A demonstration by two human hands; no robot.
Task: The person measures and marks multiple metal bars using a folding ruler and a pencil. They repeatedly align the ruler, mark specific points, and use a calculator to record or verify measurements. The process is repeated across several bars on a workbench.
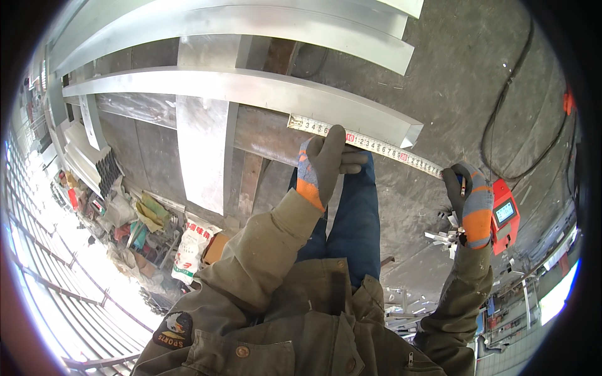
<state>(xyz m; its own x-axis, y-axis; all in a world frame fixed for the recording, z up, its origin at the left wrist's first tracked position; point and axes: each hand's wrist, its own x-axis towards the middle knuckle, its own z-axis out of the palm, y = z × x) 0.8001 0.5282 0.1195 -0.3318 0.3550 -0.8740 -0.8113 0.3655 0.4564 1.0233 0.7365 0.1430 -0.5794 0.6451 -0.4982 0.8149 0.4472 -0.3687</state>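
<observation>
A tape measure (375,144) is stretched along the near side of a silver metal bar (269,88), its free end lying left of my left hand. My left hand (323,161), in a grey and orange work glove, pinches the blade with the thumb on top and the fingers below. Farther right, my right hand (471,203), gloved the same way, is closed around the other end of the tape; the case is hidden in the glove. A thin, pen-like thing shows between its fingers. The bar's cut right end lies just beyond the blade.
More silver bars (301,28) lie at the far side, across a wide metal crosspiece (204,150). A red box with a lit screen (505,216) is beside my right hand. A black cable (501,106) curves over the floor. A white sack (193,247) and clutter stand left.
</observation>
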